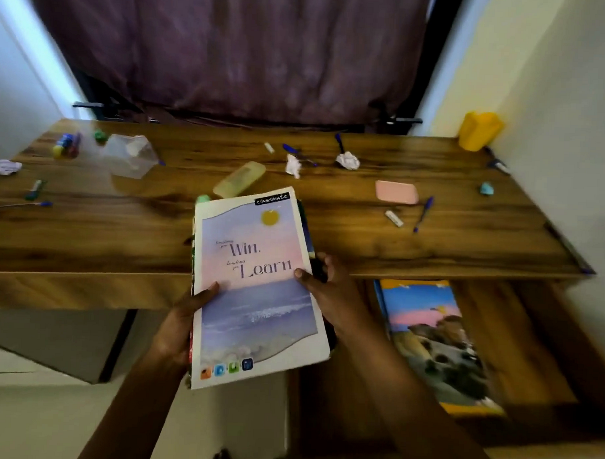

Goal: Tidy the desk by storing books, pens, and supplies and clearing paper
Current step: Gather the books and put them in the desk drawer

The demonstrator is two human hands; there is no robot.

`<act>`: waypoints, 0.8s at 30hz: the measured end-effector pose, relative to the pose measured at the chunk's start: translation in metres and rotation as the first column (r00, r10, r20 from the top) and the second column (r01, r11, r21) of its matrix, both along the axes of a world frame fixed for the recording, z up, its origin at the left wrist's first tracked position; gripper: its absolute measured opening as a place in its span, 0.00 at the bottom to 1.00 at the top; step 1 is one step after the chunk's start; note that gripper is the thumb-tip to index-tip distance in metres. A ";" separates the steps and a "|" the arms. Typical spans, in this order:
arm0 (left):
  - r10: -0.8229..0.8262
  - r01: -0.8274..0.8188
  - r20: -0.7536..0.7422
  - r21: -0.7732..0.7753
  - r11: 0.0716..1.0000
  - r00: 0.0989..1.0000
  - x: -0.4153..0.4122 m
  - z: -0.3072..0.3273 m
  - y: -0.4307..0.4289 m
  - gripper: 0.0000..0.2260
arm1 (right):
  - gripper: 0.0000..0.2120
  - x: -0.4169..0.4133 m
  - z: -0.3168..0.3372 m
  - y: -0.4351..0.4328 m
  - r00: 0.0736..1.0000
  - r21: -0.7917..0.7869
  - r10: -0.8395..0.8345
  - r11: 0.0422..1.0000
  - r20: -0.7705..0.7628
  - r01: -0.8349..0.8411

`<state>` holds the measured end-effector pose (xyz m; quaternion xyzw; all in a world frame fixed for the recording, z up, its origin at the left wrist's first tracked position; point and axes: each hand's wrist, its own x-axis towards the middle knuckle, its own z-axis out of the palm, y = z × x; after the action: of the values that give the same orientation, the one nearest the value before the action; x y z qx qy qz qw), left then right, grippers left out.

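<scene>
Head view: L hand (181, 324) & R hand (326, 292) both grip a stack of notebooks (254, 289) by its L/R edges, thumbs on the top "classmate" cover. The stack is held over the desk (328, 237) front edge. Right of the grip, lower: open drawer (516, 340) w/ a landscape-cover notebook (434, 343) inside. Beyond the grip, on the desk: pencil box (239, 179), crumpled paper (348, 160), blue pen (423, 214).

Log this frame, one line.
left hand: grips notebook stack | right hand: grips notebook stack | drawer: open, one notebook inside | desk: pens, crumpled paper uncleared
</scene>
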<state>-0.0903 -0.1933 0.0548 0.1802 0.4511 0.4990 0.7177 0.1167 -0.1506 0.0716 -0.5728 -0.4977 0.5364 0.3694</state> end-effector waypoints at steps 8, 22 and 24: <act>0.135 -0.137 -0.039 -0.069 0.988 0.990 0.106 -0.030 -0.014 0.17 | 0.10 0.150 -0.110 -0.001 0.823 0.126 -0.020 0.990 0.567 -0.063; 0.119 -0.124 -0.080 -0.069 0.990 0.990 0.148 -0.021 -0.026 0.09 | 0.30 0.222 -0.191 0.000 0.325 -0.059 0.174 0.940 0.930 -0.336; 0.094 -0.102 -0.108 -0.072 0.992 0.990 0.153 -0.019 -0.028 0.09 | 0.32 0.246 -0.189 0.000 0.358 -0.038 0.134 0.964 0.924 -0.264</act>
<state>0.0623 -0.2214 0.0358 0.1558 0.5151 0.5058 0.6743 0.3624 -0.1501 -0.1173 -0.6859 -0.7143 0.1393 -0.0034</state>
